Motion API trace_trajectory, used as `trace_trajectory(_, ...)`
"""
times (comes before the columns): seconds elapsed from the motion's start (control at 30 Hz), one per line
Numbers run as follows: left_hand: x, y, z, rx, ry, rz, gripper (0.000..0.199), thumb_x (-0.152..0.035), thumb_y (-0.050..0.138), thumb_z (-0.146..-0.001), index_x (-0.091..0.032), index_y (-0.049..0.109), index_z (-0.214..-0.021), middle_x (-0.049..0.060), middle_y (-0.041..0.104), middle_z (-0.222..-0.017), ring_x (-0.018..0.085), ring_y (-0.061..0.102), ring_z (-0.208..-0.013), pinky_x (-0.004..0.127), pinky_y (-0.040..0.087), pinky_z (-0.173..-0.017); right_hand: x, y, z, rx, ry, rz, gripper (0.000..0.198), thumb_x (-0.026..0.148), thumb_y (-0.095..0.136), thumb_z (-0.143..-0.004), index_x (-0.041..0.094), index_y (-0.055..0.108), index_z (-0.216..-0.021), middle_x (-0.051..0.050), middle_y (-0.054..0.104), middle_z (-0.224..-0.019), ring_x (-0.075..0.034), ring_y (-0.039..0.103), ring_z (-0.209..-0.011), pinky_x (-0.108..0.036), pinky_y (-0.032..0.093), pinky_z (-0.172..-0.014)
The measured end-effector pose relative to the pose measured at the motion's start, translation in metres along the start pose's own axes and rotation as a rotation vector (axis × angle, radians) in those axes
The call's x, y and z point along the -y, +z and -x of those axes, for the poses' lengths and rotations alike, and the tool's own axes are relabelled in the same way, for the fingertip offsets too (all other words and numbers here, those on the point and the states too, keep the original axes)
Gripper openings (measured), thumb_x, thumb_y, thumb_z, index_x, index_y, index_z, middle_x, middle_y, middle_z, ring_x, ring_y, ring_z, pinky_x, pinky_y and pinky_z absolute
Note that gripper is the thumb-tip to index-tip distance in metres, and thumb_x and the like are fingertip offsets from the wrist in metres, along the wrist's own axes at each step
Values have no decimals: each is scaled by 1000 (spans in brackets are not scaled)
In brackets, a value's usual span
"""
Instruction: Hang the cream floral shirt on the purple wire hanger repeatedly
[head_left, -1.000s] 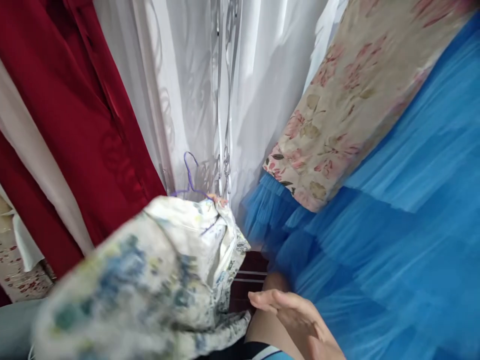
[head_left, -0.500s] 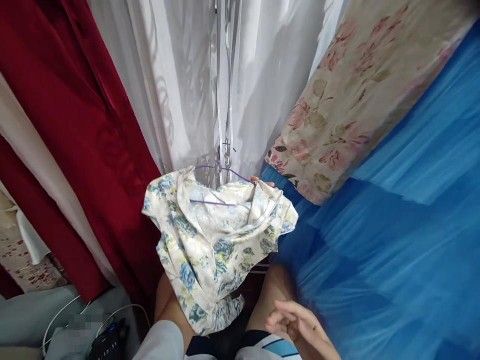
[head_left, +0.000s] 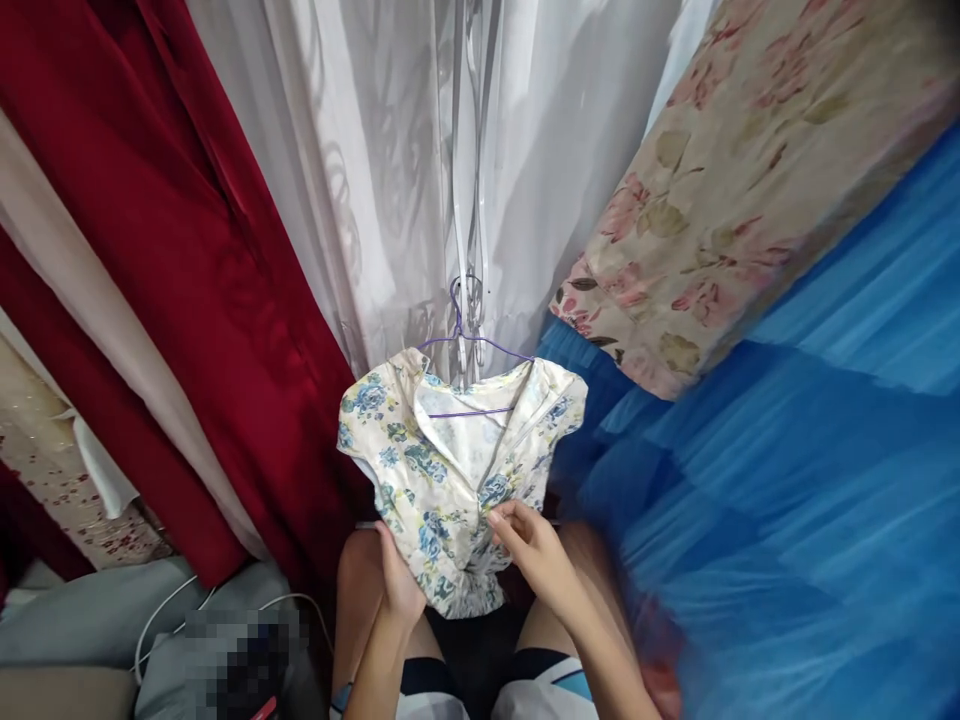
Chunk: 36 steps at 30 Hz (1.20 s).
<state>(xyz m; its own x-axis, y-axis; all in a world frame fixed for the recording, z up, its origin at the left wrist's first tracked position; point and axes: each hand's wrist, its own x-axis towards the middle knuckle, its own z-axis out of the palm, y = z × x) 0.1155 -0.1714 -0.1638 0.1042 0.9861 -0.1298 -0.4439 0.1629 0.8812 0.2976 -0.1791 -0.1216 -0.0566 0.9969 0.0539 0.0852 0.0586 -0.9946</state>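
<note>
A short-sleeved blouse [head_left: 427, 470] with blue and yellow flowers hangs on a purple wire hanger [head_left: 491, 342] in front of my knees. Its neckline is open in a V, and the lower hem looks gathered. My left hand [head_left: 401, 575] is at the blouse's lower left side, thumb in front and the other fingers hidden behind the cloth. At the front, just below the V, my right hand [head_left: 521, 540] pinches the fabric between thumb and fingers. The hanger's hook is up among white straps [head_left: 480, 230].
White sheer cloth [head_left: 375, 180] hangs behind the blouse. Dark red cloth [head_left: 202, 250] hangs on the left; a pink-flowered fabric [head_left: 690, 230] and blue ruffled tulle [head_left: 787, 520] are on the right. A white cable [head_left: 154, 610] lies on grey cushions [head_left: 90, 610] at lower left.
The blouse has straightened and now hangs more squarely from its hanger. My left hand has moved from near the right shoulder to the lower left side; my right hand has come up onto the front.
</note>
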Motion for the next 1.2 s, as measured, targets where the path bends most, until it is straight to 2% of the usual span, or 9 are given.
trace_trajectory(0.07, 11, -4, 8, -61, 45, 10, 59, -68, 62, -76, -34, 64, -124, 8, 58, -137, 29, 50, -132, 39, 44, -107, 1, 11, -14, 35, -23, 103, 39, 57, 58, -86, 21, 58, -73, -1, 60, -60, -19, 55, -59, -30, 40, -58)
trace_trajectory(0.17, 21, -3, 9, -159, 152, -90, 68, -46, 80, -68, -25, 60, -130, 10, 60, -134, 31, 52, -130, 42, 42, -109, 3, 17, -24, 28, -61, 234, 45, 55, 51, -91, 21, 47, -61, 1, 53, -54, -16, 49, -53, -28, 37, -57)
trace_trajectory(0.33, 24, -2, -3, -507, 349, -218, 50, -41, 73, -76, -13, 64, -115, 17, 68, -114, 33, 64, -109, 46, 50, -95, 4, 12, -18, 77, -62, 193, 44, 49, 44, -95, 20, 49, -62, 3, 43, -53, -13, 41, -52, -26, 32, -55)
trace_trajectory(0.5, 19, 10, -10, -707, 931, -442, 59, -26, 72, -79, -20, 41, -129, 17, 46, -136, 27, 51, -125, 44, 43, -103, 6, 9, -14, 39, -55, 172, 35, 41, 45, -94, 19, 58, -70, 3, 44, -54, -14, 41, -53, -26, 31, -54)
trace_trajectory(0.57, 18, 18, -12, -548, 1034, -576, 51, -21, 71, -80, -20, 44, -123, 15, 49, -129, 25, 52, -121, 42, 44, -102, 9, 10, -14, 44, -50, 171, 31, 38, 48, -92, 18, 61, -71, 3, 45, -54, -13, 42, -53, -26, 30, -54)
trace_trajectory(0.7, 24, 29, -18, -43, 739, -738, 14, -21, 55, -92, -18, 54, -105, 6, 62, -93, 18, 62, -87, 31, 49, -80, 17, 15, -16, 113, -13, 68, 27, 34, 53, -87, 17, 63, -68, 3, 46, -49, -12, 42, -49, -26, 29, -51)
trace_trajectory(0.83, 25, 32, -23, 75, 649, -797, 7, -21, 47, -94, -18, 54, -94, 5, 61, -84, 17, 59, -78, 29, 45, -74, 44, 17, -41, 92, 32, -126, 24, 33, 57, -81, 15, 69, -70, 4, 43, -43, -9, 32, -40, -26, 21, -45)
trace_trajectory(0.97, 16, 31, -30, 196, 618, -959, 11, -17, 45, -92, -19, 49, -82, 2, 56, -78, 16, 53, -72, 26, 40, -67, 97, 11, -94, 12, -53, -335, 23, 33, 62, -75, 12, 69, -69, 6, 38, -41, -6, 21, -39, -26, 11, -43)
trace_trajectory(1.2, 6, 16, -49, 322, 510, -1308, 11, -9, 54, -79, -19, 55, -78, 2, 58, -76, 17, 55, -69, 27, 40, -64, 149, 17, -137, -75, -187, -404, 19, 28, 64, -70, 11, 70, -71, 3, 47, -42, -6, 26, -38, -25, 12, -41)
